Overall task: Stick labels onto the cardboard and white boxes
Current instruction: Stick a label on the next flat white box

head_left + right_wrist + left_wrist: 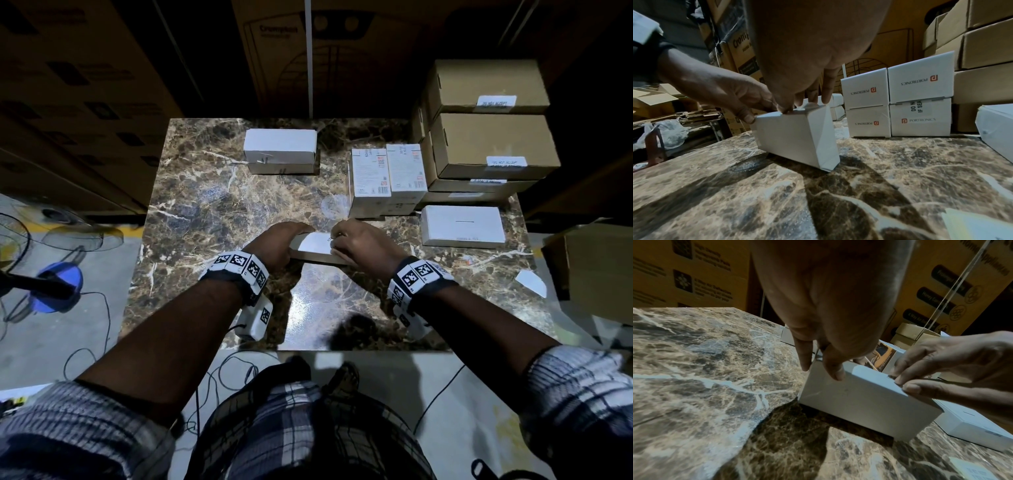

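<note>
- My left hand (279, 240) grips the box (317, 251), centre of the head view; my right hand (359, 241) pinches the label (317, 241) on its top.
- Uneven pressing could crease or skew the label, I judge.
- The left wrist view shows my fingertips (909, 388) at the top edge; the head view hides them.

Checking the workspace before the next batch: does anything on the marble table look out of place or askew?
One stray white paper slip lies loose and skewed by the brown marble table's right edge, apart from every box. Among the stacked white Portronics boxes, some logos read upside down. Otherwise nothing stands out.
</note>
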`<state>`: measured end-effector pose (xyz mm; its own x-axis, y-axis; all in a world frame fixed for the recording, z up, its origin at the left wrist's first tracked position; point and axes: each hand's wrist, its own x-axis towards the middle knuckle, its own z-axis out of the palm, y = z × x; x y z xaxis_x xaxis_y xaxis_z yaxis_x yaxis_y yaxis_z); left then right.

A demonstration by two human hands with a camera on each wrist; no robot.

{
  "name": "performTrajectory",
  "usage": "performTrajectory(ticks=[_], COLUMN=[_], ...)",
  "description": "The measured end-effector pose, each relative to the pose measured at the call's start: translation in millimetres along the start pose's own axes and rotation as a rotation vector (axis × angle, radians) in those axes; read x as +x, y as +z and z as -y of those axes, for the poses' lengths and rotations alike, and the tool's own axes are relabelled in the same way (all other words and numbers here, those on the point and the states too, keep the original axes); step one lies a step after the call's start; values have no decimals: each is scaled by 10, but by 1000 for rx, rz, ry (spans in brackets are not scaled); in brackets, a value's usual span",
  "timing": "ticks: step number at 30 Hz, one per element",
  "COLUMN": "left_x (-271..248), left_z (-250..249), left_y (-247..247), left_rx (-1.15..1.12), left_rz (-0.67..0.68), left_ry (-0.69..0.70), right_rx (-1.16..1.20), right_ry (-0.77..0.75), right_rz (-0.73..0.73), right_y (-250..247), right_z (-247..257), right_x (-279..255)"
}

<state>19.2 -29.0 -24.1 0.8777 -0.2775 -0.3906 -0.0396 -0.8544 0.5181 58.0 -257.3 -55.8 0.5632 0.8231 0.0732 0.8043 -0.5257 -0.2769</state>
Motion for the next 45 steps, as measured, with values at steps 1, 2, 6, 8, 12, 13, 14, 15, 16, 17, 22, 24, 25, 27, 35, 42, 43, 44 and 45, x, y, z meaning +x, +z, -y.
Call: performTrajectory(ticks=[1, 2, 6, 8, 12, 13, 14, 15, 16, 17, 22, 24, 25, 27, 35, 42, 43, 44, 45], left_x=[-1, 0, -8, -16, -30, -35, -37, -41, -44, -45, -38, -33, -31, -25, -8, -36, -44, -50, -54], left_z=[0, 6, 3, -14, -30, -28, -27, -21, -17, -15, -24, -19, -17, -8, 30, 78, 91, 100, 110], left_y=[-1, 0, 9, 2, -5, -1, 3, 5, 7, 5, 9, 10, 11, 18, 50, 94, 102, 107, 117], left_rx=[2, 3, -4, -14, -19, -25, -35, -42, -46, -44, -24, -24, -22, -26, -29, -14, -12, -10, -6], left_rz=[3, 4, -5, -12, -19, -20, -20, -21, -20, -19, -30, -32, -31, -27, -36, -26, -36, -47, -58], left_ry=[-1, -2, 10, 13, 23, 24, 23, 26, 25, 24, 26, 18, 15, 12, 9, -24, -33, -47, -59], right_rx=[-10, -23, -101, -134, -149, -87, 3, 97, 186, 262, 541, 562, 532, 403, 432, 589, 604, 613, 618], right_ry=[-6, -8, -7, -17, 6, 34, 81, 139, 203, 267, 508, 513, 486, 426, 503, 637, 642, 645, 649], right_rz=[5, 13, 25, 26, 23, 3, -21, -42, -63, -88, -203, -175, -127, 18, -149, -279, -298, -309, -310], right_y=[2, 4, 38, 54, 81, 81, 57, 30, 9, -9, -30, -16, -3, 41, 106, 71, 64, 55, 53], right_z=[14, 25, 62, 94, 110, 101, 98, 93, 84, 77, 2, -20, -23, -21, -50, -101, -97, -91, -88], right_x=[12, 27, 42, 55, 88, 86, 84, 84, 84, 86, 137, 136, 123, 89, 121, 168, 171, 177, 183])
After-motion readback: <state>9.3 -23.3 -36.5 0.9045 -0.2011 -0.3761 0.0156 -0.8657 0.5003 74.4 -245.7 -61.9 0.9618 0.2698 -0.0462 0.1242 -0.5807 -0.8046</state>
